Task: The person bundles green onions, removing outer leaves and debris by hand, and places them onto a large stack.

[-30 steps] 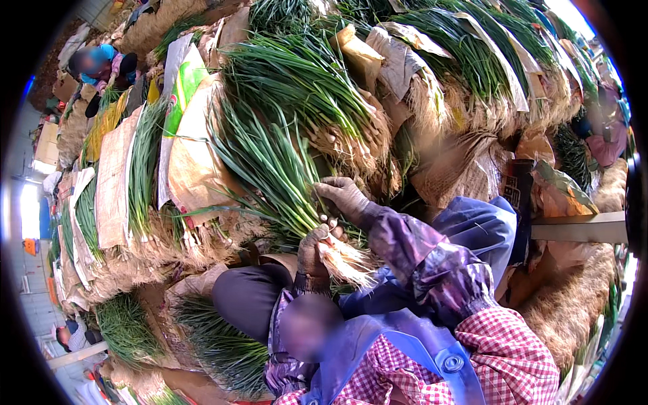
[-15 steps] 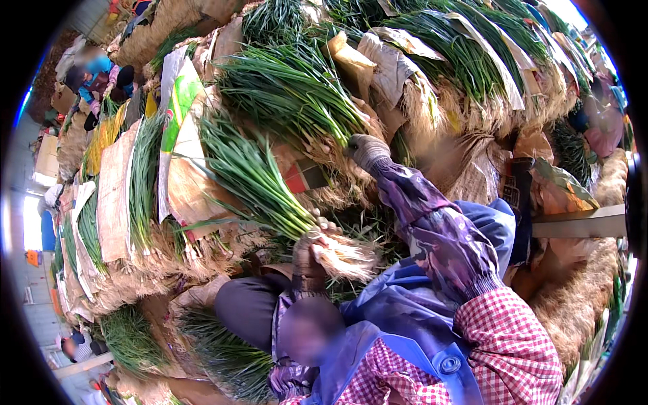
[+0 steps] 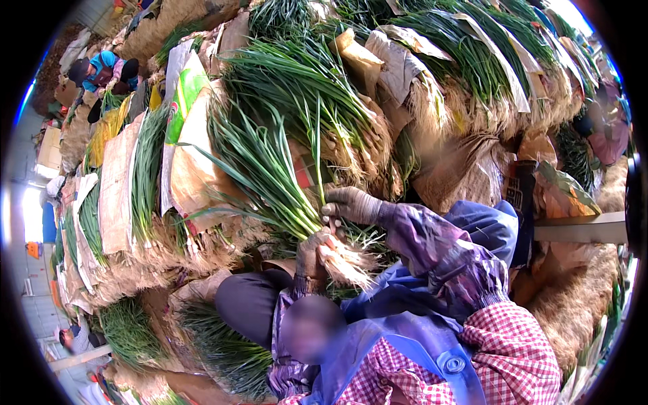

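A bunch of green garlic (image 3: 280,192), with long leaves, pale stems and shaggy roots, is held in the middle of the view. My gloved left hand (image 3: 313,255) is closed round its lower stems, the roots sticking out to the right. Just above it, my gloved right hand (image 3: 352,204) pinches a single green garlic stalk (image 3: 318,152) near its base, upright against the bunch. Behind both hands lies a large heap of green garlic (image 3: 297,88), its roots toward me. The fingertips of my left hand are partly hidden by the stems.
Rows of bundled greens (image 3: 472,61) wrapped in paper and sacking line the back, with more bundles (image 3: 145,182) at the left. Loose greens (image 3: 219,344) lie at lower left. A pale beam (image 3: 580,228) juts in at the right. Another person (image 3: 104,71) sits at far left.
My right hand has come from the heap toward me, bringing one stalk beside the held bunch. My left hand keeps its grip on the bunch, barely shifted.
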Tool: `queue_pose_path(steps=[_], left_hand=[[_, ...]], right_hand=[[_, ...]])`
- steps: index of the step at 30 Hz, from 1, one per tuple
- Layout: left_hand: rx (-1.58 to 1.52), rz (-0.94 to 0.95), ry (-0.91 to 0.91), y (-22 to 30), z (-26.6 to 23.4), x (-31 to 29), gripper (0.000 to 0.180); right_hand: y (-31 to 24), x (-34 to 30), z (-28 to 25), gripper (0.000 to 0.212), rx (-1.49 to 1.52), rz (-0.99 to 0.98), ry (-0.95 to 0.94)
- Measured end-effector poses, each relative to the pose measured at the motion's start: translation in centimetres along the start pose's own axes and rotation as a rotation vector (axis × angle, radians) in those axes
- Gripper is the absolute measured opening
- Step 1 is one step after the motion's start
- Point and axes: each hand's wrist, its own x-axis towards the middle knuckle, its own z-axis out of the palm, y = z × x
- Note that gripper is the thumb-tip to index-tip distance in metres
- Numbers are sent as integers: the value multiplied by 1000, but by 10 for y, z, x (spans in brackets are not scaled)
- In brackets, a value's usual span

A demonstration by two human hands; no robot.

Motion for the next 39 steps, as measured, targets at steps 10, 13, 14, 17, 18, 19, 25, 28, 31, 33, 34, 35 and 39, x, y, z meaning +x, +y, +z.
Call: queue_pose_path(steps=[10, 13, 14, 17, 18, 19, 25, 28, 31, 33, 34, 35, 39], left_hand=[[-569, -39, -303, 14, 28, -37, 29], [-349, -40, -305, -13, -9, -14, 23], [-315, -101, -183, -14, -13, -12, 19], [-542, 66, -347, 4, 29, -30, 23], [-674, 185, -481, 11, 42, -37, 29], [-736, 200, -863, 12, 25, -25, 29], [-483, 324, -403, 30, 49, -28, 32], [-189, 43, -87, 25, 4, -13, 33], [-58, 86, 83, 24, 13, -8, 27], [52, -25, 92, 25, 16, 1, 27], [23, -32, 101, 19, 20, 0, 26], [-7, -39, 111, 14, 24, -3, 25], [-108, -96, 57, 1, 9, 2, 22]], right_hand=[[4, 7, -17, 43, 466, 221, -23], [3, 27, 10, 41, 425, 273, 50], [9, 28, 18, 28, 11, 105, 181], [40, 32, 0, 23, 6, 106, 683], [45, 24, -18, 20, -301, 165, 695], [58, 24, -32, 19, -307, 79, 857], [28, 25, -57, 21, -668, 99, 635], [-10, 0, -11, 21, -699, 32, 417], [-22, -33, 12, 18, -752, -93, 251], [-25, -42, 4, 17, -711, -104, 80], [-28, -44, 4, 18, -793, -82, -12], [-31, -46, 4, 19, -873, -59, -106], [-59, -46, 8, 22, -1036, 1, -414]])
